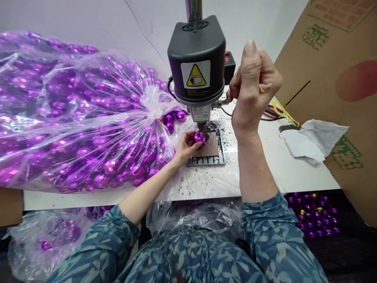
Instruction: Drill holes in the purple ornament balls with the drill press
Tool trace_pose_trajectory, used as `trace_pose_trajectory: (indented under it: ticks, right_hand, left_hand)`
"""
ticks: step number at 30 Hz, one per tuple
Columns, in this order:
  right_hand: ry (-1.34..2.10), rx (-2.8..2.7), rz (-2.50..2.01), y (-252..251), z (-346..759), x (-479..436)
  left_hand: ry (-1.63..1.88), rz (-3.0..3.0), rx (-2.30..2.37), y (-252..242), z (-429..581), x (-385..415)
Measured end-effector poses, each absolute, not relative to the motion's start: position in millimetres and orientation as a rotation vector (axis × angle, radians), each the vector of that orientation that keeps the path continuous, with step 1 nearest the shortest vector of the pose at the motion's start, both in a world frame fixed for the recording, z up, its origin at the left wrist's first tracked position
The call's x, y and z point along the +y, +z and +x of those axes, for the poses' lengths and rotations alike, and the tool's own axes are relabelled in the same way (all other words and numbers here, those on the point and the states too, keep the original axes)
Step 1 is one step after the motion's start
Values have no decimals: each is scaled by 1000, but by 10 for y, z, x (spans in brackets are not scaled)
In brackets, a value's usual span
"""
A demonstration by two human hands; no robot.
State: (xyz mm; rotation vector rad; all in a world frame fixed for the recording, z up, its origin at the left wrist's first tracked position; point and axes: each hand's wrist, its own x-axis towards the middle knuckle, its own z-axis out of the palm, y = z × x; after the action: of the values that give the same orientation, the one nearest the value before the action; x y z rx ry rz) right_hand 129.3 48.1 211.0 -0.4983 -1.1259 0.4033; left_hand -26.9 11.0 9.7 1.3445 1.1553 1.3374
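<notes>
Between the fingers of my left hand (185, 148) is a shiny purple faceted ball (199, 137), held just under the chuck (202, 125) of a black bench drill press (196, 59). Beneath it, a brown board (211, 145) lies on the slotted metal base (206, 161), with dark shavings scattered around. My right hand (255, 84) is raised at the right side of the drill head, its fingers curled at the drill's feed lever; the hand itself hides most of the grip. Whether the bit touches the ball cannot be made out.
A big tied clear bag (73, 118) of purple balls fills the left side. Several loose balls (170, 127) lie by its knot. Crumpled white paper (312, 139) lies at right before a cardboard box (338, 78). More balls (315, 216) sit below the table edge.
</notes>
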Motion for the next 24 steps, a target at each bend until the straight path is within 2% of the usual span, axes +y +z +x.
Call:
trace_pose_trajectory:
  ticks: [24]
  right_hand:
    - [375,-1131,-489,2124,1291,444]
  left_hand:
    - [1388,1421,1130,14,-217,121]
